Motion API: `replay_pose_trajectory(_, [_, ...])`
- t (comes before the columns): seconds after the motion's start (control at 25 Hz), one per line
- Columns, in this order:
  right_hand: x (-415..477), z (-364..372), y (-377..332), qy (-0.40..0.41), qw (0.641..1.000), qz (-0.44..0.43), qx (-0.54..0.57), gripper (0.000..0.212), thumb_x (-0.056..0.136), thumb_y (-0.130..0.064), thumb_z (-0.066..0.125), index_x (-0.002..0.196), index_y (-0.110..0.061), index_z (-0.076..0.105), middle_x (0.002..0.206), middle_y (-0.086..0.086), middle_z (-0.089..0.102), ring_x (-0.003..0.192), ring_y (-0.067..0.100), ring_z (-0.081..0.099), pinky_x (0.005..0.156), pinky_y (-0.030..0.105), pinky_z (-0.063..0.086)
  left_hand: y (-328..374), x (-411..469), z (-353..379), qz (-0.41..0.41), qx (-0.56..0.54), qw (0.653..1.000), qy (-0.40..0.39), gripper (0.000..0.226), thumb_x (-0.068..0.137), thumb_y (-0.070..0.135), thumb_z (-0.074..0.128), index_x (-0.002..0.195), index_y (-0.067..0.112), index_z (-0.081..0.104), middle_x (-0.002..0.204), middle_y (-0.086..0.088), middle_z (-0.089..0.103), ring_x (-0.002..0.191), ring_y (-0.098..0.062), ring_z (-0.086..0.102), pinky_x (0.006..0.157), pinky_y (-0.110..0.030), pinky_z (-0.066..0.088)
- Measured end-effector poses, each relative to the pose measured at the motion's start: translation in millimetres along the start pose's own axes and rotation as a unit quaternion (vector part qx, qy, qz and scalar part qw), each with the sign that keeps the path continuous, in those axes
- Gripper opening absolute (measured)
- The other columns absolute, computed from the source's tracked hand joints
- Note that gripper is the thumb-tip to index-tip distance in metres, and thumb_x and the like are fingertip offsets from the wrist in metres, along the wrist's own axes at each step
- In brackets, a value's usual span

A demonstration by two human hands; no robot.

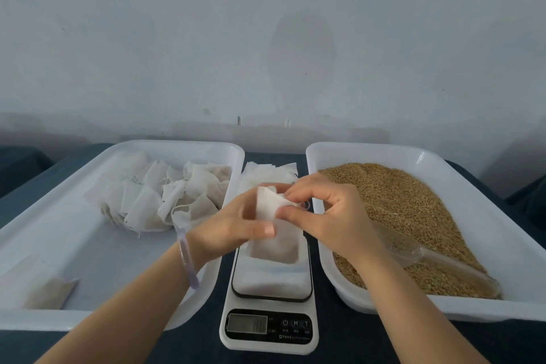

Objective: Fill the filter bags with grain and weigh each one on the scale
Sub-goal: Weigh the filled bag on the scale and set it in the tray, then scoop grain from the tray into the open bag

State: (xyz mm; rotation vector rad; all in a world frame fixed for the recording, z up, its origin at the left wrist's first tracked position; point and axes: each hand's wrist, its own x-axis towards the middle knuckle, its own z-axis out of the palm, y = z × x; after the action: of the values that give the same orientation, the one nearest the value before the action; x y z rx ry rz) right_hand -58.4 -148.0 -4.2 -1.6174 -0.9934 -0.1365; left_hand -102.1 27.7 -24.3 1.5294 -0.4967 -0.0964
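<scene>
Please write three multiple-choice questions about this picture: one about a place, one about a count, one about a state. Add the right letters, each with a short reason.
1. Where does the scoop lie?
A. on the scale
B. on the grain in the right tray
C. in the left tray

2. How many white trays are there?
A. one
B. two
C. three

3. What do the hands do?
A. both hold the filter bag
B. both lie open, holding nothing
C. only one holds the bag

1 B: the scoop rests on the grain.
2 B: one tray stands on each side of the scale.
3 A: the left hand and the right hand pinch the bag's top.
</scene>
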Motion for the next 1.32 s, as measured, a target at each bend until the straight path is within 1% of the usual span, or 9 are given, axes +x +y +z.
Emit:
replay_pose_trajectory(0.08, [-0.3, -1.5, -8.0, -0.015, 1.000, -0.012, 0.002, 0.009, 0.070, -0.030, 0.078, 0.075, -0.026, 0.072, 0.079, -0.011, 0.069, 0.085, 0.011, 0.062, 0.078, 0.021, 0.047, -2.0, 0.0, 4.2, -0.007, 0.032, 0.998, -0.047, 0.049, 0.066, 0.018, 0.078, 0.109, 0.007, 0.057, 0.100, -0.004, 0.062, 0.097, -0.022, 0.061, 0.086, -0.035, 0.049])
replay_pose_trajectory(0.16, [-2.4, -6.2, -10.3, -0.018, 1.000, -0.019, -0.011, 0.011, 0.075, -0.035, 0.071, 0.078, -0.024, 0.073, 0.081, -0.013, 0.070, 0.090, 0.011, 0.061, 0.082, 0.023, 0.047, -1.6, -2.7, 6.7, -0.055, 0.059, 0.997, -0.010, 0.036, 0.062, 0.010, 0.076, 0.096, 0.014, 0.066, 0.087, -0.009, 0.066, 0.087, -0.027, 0.066, 0.085, -0.047, 0.053])
replay_pose_trajectory(0.48, [-21.8, -60.4, 11.5, -0.066, 0.979, 0.111, -0.159, 0.015, 0.086, -0.031, 0.062, 0.096, -0.042, 0.064, 0.093, -0.026, 0.067, 0.089, -0.007, 0.060, 0.077, 0.012, 0.049, -1.2, -3.0, 12.7, -0.161, 0.127, 0.979, 0.004, 0.023, 0.068, 0.001, 0.069, 0.088, 0.007, 0.058, 0.076, -0.006, 0.062, 0.077, -0.021, 0.065, 0.061, -0.032, 0.054])
replay_pose_trajectory(0.56, [-27.6, -107.7, 32.3, -0.043, 0.933, 0.197, -0.298, 0.025, 0.087, -0.024, 0.059, 0.106, -0.040, 0.060, 0.106, -0.026, 0.062, 0.093, -0.009, 0.057, 0.086, 0.016, 0.047, -2.6, -2.3, 12.3, -0.183, 0.126, 0.974, 0.036, 0.020, 0.075, -0.001, 0.068, 0.090, 0.008, 0.059, 0.076, -0.007, 0.063, 0.076, -0.022, 0.066, 0.058, -0.031, 0.053])
replay_pose_trajectory(0.64, [-40.1, -154.1, 53.3, -0.097, 0.848, 0.332, -0.402, 0.034, 0.086, -0.017, 0.064, 0.118, -0.028, 0.059, 0.122, -0.010, 0.060, 0.103, 0.004, 0.056, 0.094, 0.024, 0.043, -4.5, -0.7, 12.2, -0.203, 0.135, 0.968, 0.059, 0.020, 0.081, -0.007, 0.064, 0.093, 0.008, 0.058, 0.078, -0.009, 0.064, 0.076, -0.023, 0.067, 0.059, -0.031, 0.054])
replay_pose_trajectory(0.76, [-62.5, -182.0, 73.1, -0.180, 0.784, 0.448, -0.391, 0.049, 0.077, -0.031, 0.076, 0.122, -0.025, 0.057, 0.117, -0.009, 0.060, 0.104, 0.008, 0.056, 0.097, 0.030, 0.044, -5.8, 1.9, 14.0, -0.211, 0.145, 0.964, 0.074, 0.019, 0.081, -0.007, 0.065, 0.094, 0.005, 0.059, 0.075, -0.009, 0.064, 0.075, -0.024, 0.067, 0.059, -0.031, 0.054])
replay_pose_trajectory(1.0, [-71.5, -175.8, 84.0, -0.173, 0.812, 0.404, -0.383, 0.025, 0.071, -0.035, 0.079, 0.089, -0.037, 0.061, 0.095, -0.019, 0.061, 0.089, -0.002, 0.056, 0.074, 0.017, 0.042, -2.4, 1.4, 15.8, -0.216, 0.140, 0.962, 0.087, 0.017, 0.081, -0.008, 0.065, 0.094, 0.001, 0.059, 0.075, -0.010, 0.063, 0.072, -0.022, 0.067, 0.057, -0.030, 0.054])
replay_pose_trajectory(1.16, [-69.9, -172.9, 83.5, -0.120, 0.825, 0.355, -0.424, 0.018, 0.082, -0.036, 0.068, 0.098, -0.033, 0.060, 0.107, -0.014, 0.062, 0.092, 0.003, 0.058, 0.085, 0.025, 0.049, -2.3, 1.6, 16.4, -0.223, 0.145, 0.959, 0.095, 0.020, 0.082, -0.007, 0.065, 0.098, 0.002, 0.058, 0.079, -0.012, 0.063, 0.073, -0.022, 0.067, 0.059, -0.030, 0.054])
replay_pose_trajectory(1.32, [-58.7, -171.3, 79.5, -0.053, 0.751, 0.236, -0.614, 0.022, 0.087, -0.041, 0.059, 0.109, -0.037, 0.062, 0.106, -0.016, 0.061, 0.085, 0.003, 0.053, 0.085, 0.027, 0.039, -1.7, 1.9, 16.3, -0.226, 0.142, 0.959, 0.096, 0.018, 0.082, -0.006, 0.064, 0.098, 0.003, 0.059, 0.080, -0.013, 0.063, 0.074, -0.022, 0.066, 0.060, -0.031, 0.054])
